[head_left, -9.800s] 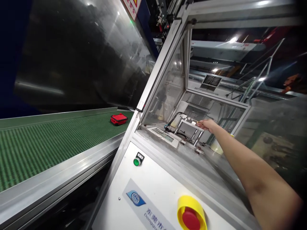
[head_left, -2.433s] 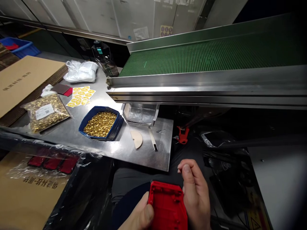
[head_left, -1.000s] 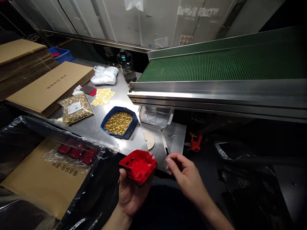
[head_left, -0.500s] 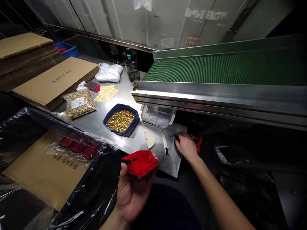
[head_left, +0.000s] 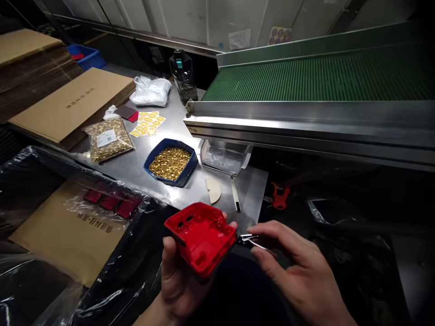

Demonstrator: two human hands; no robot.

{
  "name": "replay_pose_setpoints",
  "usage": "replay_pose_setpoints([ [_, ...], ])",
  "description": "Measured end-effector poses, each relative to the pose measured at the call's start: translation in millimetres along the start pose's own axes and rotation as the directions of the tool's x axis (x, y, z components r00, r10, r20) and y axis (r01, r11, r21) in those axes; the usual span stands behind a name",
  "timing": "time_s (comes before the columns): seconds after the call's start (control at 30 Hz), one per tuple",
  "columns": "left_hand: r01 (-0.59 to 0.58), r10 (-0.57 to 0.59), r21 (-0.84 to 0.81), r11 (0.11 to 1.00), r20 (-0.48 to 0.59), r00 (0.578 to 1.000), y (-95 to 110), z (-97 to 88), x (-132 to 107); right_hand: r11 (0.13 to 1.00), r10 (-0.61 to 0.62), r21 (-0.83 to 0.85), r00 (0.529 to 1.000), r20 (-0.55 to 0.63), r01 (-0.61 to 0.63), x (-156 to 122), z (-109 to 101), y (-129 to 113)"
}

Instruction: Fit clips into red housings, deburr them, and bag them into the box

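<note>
My left hand grips a red plastic housing from below, its open side tilted up toward me. My right hand pinches a small metal pair of tweezers, whose tips almost touch the housing's right edge. Both hands hover just in front of the steel table's near edge. A blue tray of small brass parts sits on the table beyond the housing.
A green conveyor belt with a steel frame runs along the right. On the table lie a bag of brass parts, yellow stickers, a clear box, a white half-disc and a bottle. Cardboard and plastic-covered red housings sit left.
My right hand reached to the table's right edge, picked up the tweezers and brought them back beside the housing. The left hand tilted the housing's open side up.
</note>
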State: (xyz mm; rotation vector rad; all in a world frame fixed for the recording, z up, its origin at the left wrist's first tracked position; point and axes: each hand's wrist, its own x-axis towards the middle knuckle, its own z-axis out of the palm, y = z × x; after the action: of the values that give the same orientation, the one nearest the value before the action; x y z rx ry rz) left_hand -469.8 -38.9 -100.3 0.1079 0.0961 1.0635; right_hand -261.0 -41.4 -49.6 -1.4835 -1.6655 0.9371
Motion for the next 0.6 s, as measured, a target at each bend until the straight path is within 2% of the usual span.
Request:
replay_pose_setpoints([
  [0.2, 0.049, -0.049, 0.018, 0.999, 0.009, 0.999, 0.3, 8.8, -2.8, 0.999, -0.047, -0.008, 0.998, -0.035, 0.047, -2.3, -0.6, -5.0],
  [0.3, 0.053, -0.047, 0.077, 0.996, -0.079, 0.996, -0.2, 11.2, -4.5, 0.998, -0.056, 0.006, 0.998, -0.040, 0.056, -4.3, -0.7, -10.8],
  [0.47, 0.050, -0.003, 0.169, 0.984, -0.272, 0.962, 1.8, 14.4, -6.6, 0.998, -0.046, 0.032, 0.998, -0.053, 0.048, -6.0, -0.4, -16.0],
  [0.53, 0.062, 0.001, 0.202, 0.978, -0.298, 0.955, 3.6, 14.5, -7.0, 0.998, -0.044, 0.035, 0.998, -0.053, 0.046, -6.7, -0.3, -16.0],
  [0.6, 0.050, 0.008, 0.206, 0.977, -0.271, 0.963, 3.8, 13.9, -6.8, 0.998, -0.050, 0.037, 0.997, -0.063, 0.052, -7.6, -0.2, -15.7],
])
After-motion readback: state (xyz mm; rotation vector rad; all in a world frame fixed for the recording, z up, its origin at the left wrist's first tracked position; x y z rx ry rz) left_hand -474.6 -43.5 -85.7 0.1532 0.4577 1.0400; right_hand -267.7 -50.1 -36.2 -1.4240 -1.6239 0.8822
